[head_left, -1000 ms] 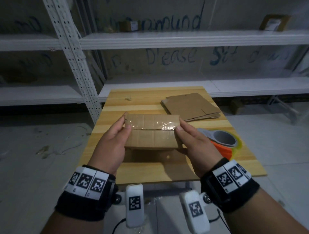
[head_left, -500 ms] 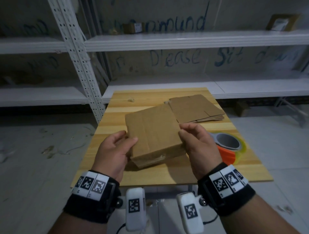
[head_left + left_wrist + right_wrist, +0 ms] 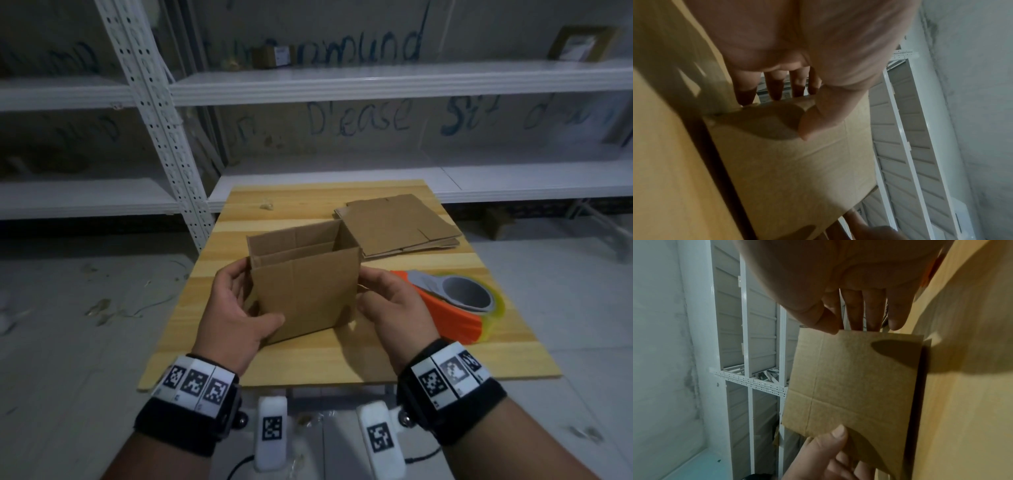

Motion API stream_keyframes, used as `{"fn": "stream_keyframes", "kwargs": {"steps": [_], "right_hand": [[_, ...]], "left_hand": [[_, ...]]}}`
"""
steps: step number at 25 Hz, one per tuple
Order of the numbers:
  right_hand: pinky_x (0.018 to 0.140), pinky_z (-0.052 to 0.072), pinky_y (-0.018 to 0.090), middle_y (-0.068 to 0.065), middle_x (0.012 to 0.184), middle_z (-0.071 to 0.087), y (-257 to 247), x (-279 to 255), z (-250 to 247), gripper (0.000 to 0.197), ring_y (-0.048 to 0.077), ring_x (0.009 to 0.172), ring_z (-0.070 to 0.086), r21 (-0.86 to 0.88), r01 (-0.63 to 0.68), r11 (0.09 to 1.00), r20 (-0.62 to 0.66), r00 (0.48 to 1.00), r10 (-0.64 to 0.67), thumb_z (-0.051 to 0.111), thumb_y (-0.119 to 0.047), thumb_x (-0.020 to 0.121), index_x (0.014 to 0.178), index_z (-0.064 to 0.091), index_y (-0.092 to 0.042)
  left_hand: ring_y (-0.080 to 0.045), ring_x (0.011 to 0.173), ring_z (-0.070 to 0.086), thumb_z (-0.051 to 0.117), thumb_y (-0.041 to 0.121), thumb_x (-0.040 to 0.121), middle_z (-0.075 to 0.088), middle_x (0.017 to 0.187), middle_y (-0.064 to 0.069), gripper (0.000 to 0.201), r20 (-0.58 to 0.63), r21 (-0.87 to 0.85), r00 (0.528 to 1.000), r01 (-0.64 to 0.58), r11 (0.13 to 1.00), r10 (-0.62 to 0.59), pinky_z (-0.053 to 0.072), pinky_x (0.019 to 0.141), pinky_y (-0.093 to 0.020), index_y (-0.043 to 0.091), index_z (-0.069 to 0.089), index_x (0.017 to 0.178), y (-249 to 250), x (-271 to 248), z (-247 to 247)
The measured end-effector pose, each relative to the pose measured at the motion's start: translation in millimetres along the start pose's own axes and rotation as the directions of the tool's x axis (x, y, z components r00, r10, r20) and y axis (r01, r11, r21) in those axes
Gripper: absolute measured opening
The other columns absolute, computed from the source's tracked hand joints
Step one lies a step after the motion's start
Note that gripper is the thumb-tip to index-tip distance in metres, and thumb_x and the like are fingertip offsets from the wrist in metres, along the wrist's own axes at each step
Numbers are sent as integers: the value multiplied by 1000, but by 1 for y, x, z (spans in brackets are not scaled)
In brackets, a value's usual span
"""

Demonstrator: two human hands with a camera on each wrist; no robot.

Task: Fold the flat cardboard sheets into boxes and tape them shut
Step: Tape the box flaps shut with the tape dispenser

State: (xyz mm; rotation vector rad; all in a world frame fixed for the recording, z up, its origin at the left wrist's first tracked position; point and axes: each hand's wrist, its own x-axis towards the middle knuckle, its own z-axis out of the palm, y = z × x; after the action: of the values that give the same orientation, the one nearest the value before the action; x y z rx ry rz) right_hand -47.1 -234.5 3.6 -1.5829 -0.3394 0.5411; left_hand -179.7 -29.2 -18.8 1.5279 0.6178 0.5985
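A brown cardboard box (image 3: 305,294) stands upright on the wooden table (image 3: 342,363), its top flaps raised and its inside showing. My left hand (image 3: 239,308) grips its left edge, thumb across the front face, fingers behind. My right hand (image 3: 380,301) grips the right edge the same way. In the left wrist view the thumb (image 3: 818,116) presses on the box (image 3: 797,162). In the right wrist view the right hand's fingertips (image 3: 855,316) hold the box (image 3: 855,378) at its edge, and the left thumb (image 3: 828,447) lies on the opposite edge.
A stack of flat cardboard sheets (image 3: 397,226) lies at the table's far right. An orange tape dispenser (image 3: 455,308) with a roll of clear tape sits just right of my right hand. White metal shelving (image 3: 376,82) runs behind the table.
The box showed its taped seam, then was turned over in both hands. It now stands upright on the table with the open end up.
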Motion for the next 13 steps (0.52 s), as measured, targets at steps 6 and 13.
{"fn": "stream_keyframes", "kwargs": {"steps": [6, 13], "right_hand": [[109, 55, 50, -15, 117, 80, 0, 7, 1, 24, 12, 117, 72, 9, -27, 1000, -1, 1000, 27, 64, -41, 102, 120, 78, -38], [114, 52, 45, -6, 125, 80, 3, 18, 3, 52, 14, 122, 72, 56, -84, 995, 95, 992, 79, 46, -63, 107, 128, 76, -25]], "left_hand": [[-10, 132, 65, 92, 6, 82, 69, 138, 18, 87, -66, 112, 997, -40, 993, 47, 55, 113, -50, 39, 51, 151, -13, 6, 3], [-11, 131, 64, 98, 26, 75, 65, 144, 12, 102, -75, 148, 997, -23, 989, 34, 55, 112, -49, 37, 40, 158, -12, 11, 4]]}}
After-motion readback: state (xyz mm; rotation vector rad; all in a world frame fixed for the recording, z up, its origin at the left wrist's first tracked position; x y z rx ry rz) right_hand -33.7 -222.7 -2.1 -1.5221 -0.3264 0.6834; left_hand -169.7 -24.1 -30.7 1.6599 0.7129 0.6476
